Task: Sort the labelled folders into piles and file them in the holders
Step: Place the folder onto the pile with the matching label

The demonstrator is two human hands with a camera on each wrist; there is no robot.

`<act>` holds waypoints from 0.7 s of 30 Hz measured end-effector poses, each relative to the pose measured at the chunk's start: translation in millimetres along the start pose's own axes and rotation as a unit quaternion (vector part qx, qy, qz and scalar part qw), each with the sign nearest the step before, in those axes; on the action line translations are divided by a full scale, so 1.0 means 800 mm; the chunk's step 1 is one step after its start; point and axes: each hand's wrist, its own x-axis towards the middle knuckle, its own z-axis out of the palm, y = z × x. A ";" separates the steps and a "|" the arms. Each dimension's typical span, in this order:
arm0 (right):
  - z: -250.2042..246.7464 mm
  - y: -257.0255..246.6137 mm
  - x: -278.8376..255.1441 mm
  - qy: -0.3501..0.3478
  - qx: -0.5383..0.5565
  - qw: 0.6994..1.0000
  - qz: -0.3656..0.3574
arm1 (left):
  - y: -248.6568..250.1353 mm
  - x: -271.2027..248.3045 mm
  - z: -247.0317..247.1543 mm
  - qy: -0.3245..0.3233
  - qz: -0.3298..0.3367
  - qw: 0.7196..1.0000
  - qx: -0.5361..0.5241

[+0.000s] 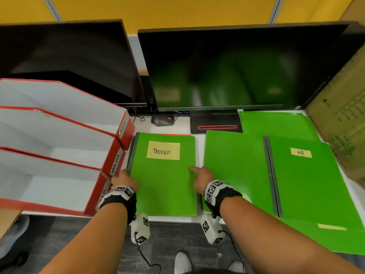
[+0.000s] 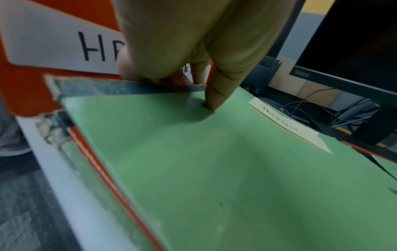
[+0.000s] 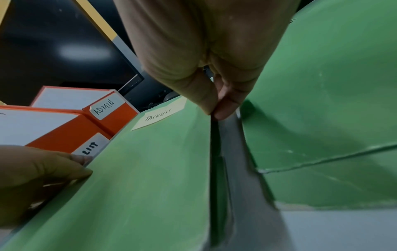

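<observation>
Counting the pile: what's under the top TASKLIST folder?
Under the TASKLIST folder, both hands gripping its sides, grey spines and a red-orange edge show more folders; their labels and number are hidden.

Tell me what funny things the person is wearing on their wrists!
Both forearms are bare, no sleeves. The left hand and the right hand each have a black wrist strap topped with white blocks printed in black-and-white square codes. Under each wrist hangs a small white box with the same codes, and a thin black cable trails down from it.
</observation>
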 end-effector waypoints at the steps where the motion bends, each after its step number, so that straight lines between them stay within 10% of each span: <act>1: 0.001 0.000 0.001 -0.006 -0.003 1.000 0.002 | -0.001 0.003 0.002 -0.004 -0.002 1.000 0.003; 10: -0.003 0.007 0.006 0.007 0.001 1.000 0.008 | 0.021 -0.007 0.010 0.021 -0.009 0.999 0.039; 21: -0.064 0.078 -0.023 0.095 0.023 0.993 0.066 | 0.115 -0.060 0.054 -0.060 0.168 0.984 -0.031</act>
